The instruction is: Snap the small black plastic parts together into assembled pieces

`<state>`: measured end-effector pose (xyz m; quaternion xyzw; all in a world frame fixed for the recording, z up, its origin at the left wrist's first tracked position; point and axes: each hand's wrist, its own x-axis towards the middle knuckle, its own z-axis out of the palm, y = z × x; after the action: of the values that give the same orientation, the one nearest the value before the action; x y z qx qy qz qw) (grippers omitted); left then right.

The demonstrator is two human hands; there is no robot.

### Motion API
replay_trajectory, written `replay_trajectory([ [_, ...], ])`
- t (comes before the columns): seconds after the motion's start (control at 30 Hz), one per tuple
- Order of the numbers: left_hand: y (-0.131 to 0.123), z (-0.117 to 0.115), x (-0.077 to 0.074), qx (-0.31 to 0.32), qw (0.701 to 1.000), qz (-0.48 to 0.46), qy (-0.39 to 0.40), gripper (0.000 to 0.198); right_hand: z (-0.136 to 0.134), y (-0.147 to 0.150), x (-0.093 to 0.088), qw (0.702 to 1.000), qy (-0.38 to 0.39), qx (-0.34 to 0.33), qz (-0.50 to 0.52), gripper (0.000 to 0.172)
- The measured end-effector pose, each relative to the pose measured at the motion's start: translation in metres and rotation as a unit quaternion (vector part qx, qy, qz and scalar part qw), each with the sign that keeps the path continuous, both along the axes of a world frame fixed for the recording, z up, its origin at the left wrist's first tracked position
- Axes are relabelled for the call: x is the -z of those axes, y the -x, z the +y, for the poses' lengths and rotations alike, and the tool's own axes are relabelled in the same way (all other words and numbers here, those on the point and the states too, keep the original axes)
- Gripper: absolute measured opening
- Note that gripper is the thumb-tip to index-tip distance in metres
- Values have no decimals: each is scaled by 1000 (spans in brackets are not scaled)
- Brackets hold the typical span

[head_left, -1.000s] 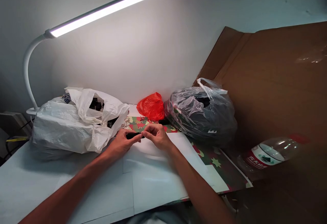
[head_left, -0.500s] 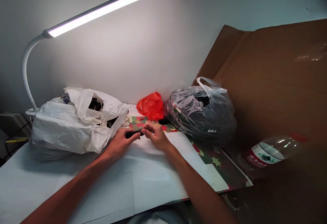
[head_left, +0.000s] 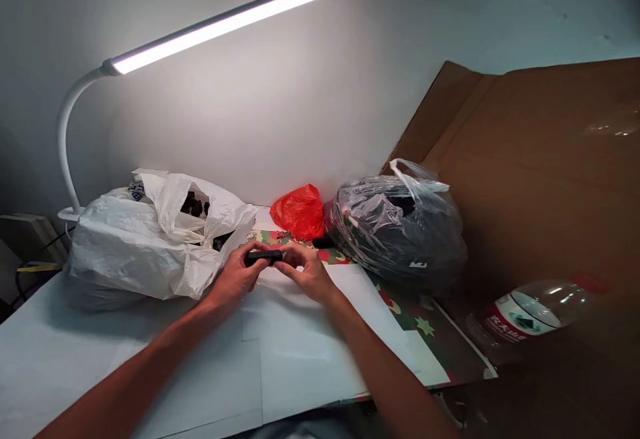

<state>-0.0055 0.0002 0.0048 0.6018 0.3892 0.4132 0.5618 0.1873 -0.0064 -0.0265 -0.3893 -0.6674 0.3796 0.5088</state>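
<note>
A small black bar-shaped piece (head_left: 264, 256), with a row of marks or slots along its face, is held over the white-covered table. My left hand (head_left: 239, 271) is closed around its left part, thumb below and fingers above. The thumb and fingertips of my right hand (head_left: 309, 272) pinch its right end. Just behind the hands lie tiny metal-looking bits (head_left: 285, 235), too small to name. Another black piece (head_left: 323, 243) rests on the patterned sheet, right of these bits.
A white plastic bag (head_left: 125, 252) with black pieces inside sits at the left. Behind are a red bag (head_left: 300, 212) and a clear bag (head_left: 400, 232) holding dark things. A lit lamp (head_left: 225, 25) hangs above. Cardboard (head_left: 540, 179) and a bottle (head_left: 525, 312) are at the right.
The black piece has been turned so its marked face shows, and it lies more level between my hands. The whole view has shifted slightly.
</note>
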Motion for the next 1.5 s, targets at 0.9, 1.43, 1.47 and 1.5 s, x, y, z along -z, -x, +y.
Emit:
replay_trajectory([
  [0.9,6,-7,-6,-17,994,24,-108,18,6,2,-7,1000,-14,14,25,33],
  [1.43,12,-14,8,-26,878,175,-446,22,75,31,-15,967,43,54,-244,9],
  [1.47,13,-15,11,0,862,199,-466,23,77,35,-13,963,43,63,-258,9],
  [1.5,13,-16,13,22,847,224,-482,22,78,39,-10,960,42,70,-267,8],
])
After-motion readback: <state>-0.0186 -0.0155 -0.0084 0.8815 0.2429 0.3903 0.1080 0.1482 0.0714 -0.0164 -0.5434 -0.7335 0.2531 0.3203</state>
